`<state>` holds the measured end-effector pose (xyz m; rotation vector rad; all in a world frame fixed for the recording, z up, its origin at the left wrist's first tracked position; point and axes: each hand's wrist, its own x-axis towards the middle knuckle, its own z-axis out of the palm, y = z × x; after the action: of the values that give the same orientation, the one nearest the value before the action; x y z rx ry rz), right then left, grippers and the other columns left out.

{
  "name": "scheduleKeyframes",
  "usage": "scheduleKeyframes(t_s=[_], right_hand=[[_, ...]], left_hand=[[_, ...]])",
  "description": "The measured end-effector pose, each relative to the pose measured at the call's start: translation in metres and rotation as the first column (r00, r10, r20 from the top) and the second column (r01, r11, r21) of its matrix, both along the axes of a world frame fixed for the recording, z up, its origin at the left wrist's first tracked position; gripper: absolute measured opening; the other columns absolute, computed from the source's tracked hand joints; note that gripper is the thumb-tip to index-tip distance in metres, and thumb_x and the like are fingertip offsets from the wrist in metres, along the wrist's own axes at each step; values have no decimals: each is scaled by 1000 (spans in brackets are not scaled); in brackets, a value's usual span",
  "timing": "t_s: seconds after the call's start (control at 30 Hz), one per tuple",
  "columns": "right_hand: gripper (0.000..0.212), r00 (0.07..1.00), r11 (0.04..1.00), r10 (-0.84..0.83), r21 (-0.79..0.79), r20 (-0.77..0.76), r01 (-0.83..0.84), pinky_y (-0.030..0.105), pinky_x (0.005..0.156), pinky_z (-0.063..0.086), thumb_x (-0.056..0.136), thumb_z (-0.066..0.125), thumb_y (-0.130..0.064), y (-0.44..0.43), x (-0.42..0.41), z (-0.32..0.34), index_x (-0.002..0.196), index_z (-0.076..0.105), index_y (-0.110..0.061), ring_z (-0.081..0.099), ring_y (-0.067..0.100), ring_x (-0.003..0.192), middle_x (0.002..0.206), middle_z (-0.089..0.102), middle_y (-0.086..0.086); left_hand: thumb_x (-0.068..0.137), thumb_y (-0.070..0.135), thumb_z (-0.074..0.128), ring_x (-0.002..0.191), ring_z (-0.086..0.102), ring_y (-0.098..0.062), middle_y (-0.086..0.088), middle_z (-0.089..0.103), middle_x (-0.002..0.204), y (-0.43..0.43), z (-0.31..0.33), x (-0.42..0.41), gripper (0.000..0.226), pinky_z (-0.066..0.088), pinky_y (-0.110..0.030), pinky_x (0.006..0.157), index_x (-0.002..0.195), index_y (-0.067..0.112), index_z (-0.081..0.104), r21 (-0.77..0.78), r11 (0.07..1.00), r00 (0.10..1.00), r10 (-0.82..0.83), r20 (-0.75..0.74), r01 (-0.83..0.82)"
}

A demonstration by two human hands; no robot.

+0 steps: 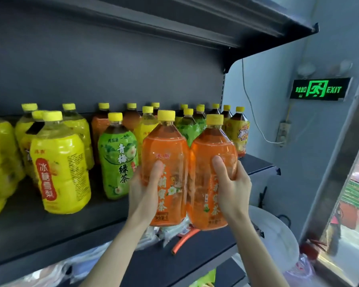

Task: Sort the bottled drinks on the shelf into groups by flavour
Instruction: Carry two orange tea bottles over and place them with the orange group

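Left orange bottle (166, 150) gripped by left hand (146, 185), thumb laid across label. Right orange bottle (212, 152) gripped by right hand (233, 188), thumb laid likewise. Both bottles held upright, side by side, touching, at shelf (50, 230) front. Base contact with shelf cannot be determined. Green bottle (117, 158) stood just left of pair; yellow bottle (60, 168) further left.

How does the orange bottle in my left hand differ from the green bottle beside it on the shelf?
The orange bottle wears an orange label, the green bottle a green one. The left hand grips the orange bottle off the shelf; the green bottle stands on it, untouched. Both have yellow caps.
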<state>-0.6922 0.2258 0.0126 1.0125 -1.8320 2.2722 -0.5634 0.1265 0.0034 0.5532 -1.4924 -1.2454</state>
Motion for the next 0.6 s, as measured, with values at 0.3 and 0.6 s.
scheduleKeyframes(t_s=[0.3, 0.6], right_hand=[[49, 986, 987, 160, -37, 35, -159, 7, 57, 43, 62, 56, -68, -66, -83, 2, 82, 62, -24, 60, -5, 63, 68, 66, -22], [48, 961, 959, 276, -61, -6, -276, 10, 63, 46, 67, 56, -62, -107, -137, -6, 91, 62, -21, 61, -4, 70, 75, 67, -19]], left_hand=[[77, 69, 54, 86, 61, 12, 14, 64, 105, -45, 7, -72, 64, 51, -15, 80, 123, 25, 51, -4, 999, 998, 55, 30, -54], [68, 66, 61, 104, 58, 1, 15, 59, 118, -74, 2, -112, 66, 48, -16, 76, 125, 39, 42, 100, 992, 995, 65, 77, -72]])
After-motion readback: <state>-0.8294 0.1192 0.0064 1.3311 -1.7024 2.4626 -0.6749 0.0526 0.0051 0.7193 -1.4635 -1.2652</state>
